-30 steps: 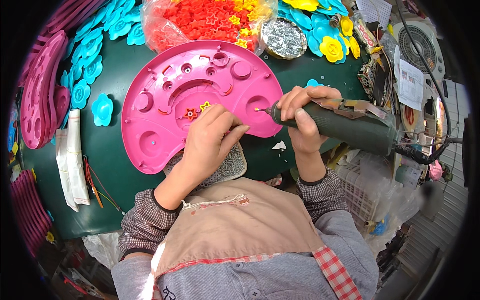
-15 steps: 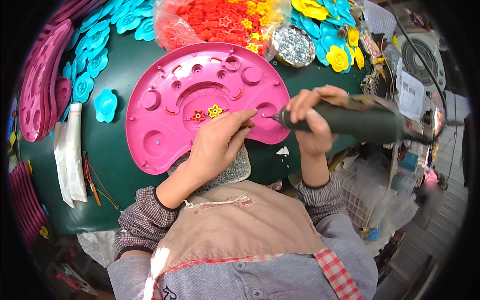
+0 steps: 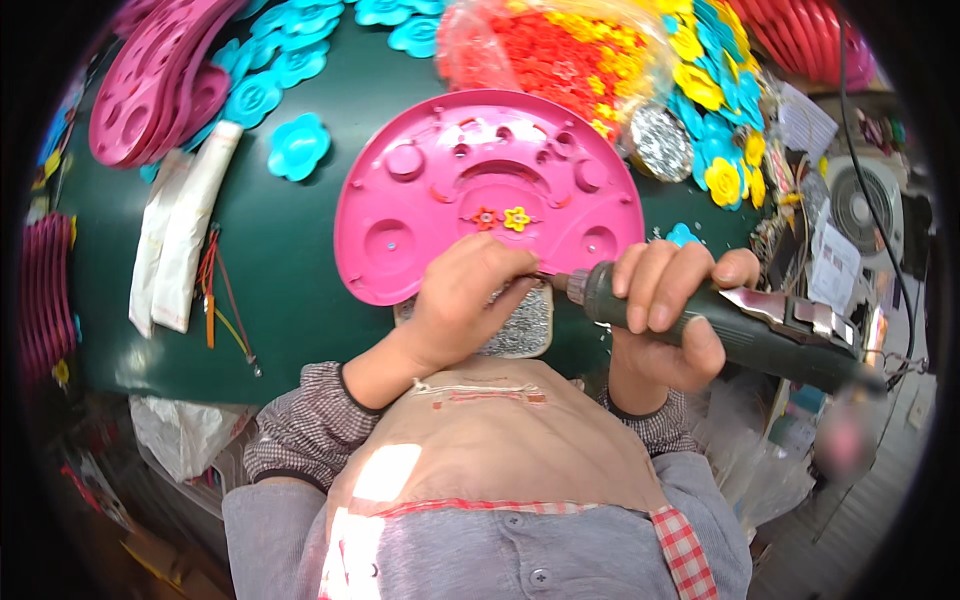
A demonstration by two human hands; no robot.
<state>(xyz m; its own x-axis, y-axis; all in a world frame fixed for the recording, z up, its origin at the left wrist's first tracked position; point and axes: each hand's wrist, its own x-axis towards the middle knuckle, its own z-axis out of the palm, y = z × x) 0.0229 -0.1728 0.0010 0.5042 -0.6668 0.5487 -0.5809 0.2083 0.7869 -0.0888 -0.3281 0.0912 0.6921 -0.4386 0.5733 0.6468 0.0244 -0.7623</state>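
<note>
A pink moulded plastic panel [image 3: 365, 225] lies on the table before me, its recesses and posts facing up. A red star piece [image 3: 485, 217] and a yellow star piece [image 3: 517, 218] sit side by side near its middle. My right hand [image 3: 668, 305] is wrapped round a dark electric screwdriver [image 3: 760, 335], whose tip points left. At that tip, by the panel's front edge, the fingers of my left hand [image 3: 462, 305] are pinched together; what they hold is hidden. Beneath this hand, a tray of small metal screws [image 3: 522, 325] shows partly.
Blue flower-shaped pieces [image 3: 298, 147] lie at the far left beside stacked pink panels [image 3: 150, 100]. A bag of red and yellow stars [image 3: 560, 60] and a round tin of metal parts [image 3: 660, 142] stand behind. White wrapped strips [image 3: 180, 240] and wires [image 3: 225, 295] lie left.
The screwdriver tip has left the panel's right-hand round recess and come to my left fingers at the front edge. My view has shifted, so the table appears farther right.
</note>
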